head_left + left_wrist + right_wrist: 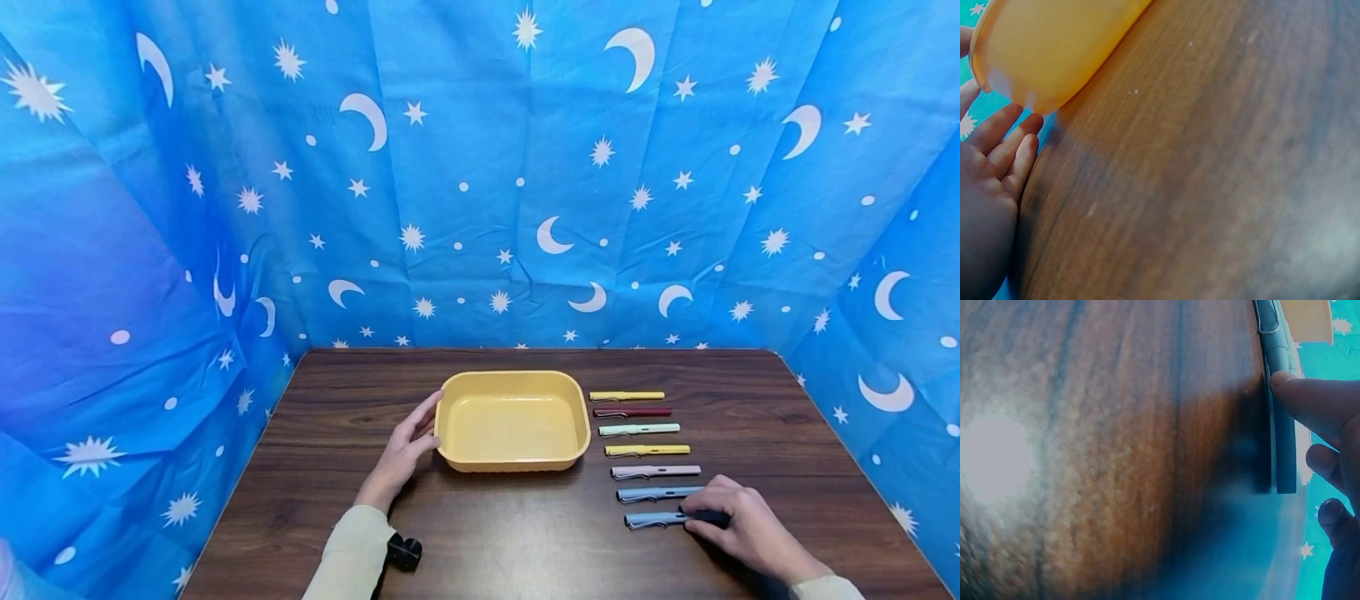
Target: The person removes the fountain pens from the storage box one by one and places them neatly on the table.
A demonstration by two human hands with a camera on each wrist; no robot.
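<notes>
A shallow yellow rectangular tray (513,467) sits on the table. My left hand (397,467) touches its left end, fingers fairly straight against the outer wall; the left wrist view shows these fingers (1007,134) beside the tray wall (1054,50). My right hand (750,521) pinches the nearest pen (648,521), which has a light blue capped end with a clip and a dark far end. In the right wrist view my thumb (1310,400) presses on this pen (1285,444). Just behind it lies another blue pen (648,494), partly beside the fingers.
Behind those lie a pale mauve pen (660,472), a yellow pen (645,451), a mint pen (641,430), a dark red pen (637,412) and another yellow pen (630,396), in a column right of the tray. A blue star-and-moon curtain (480,167) surrounds the wooden table (525,533).
</notes>
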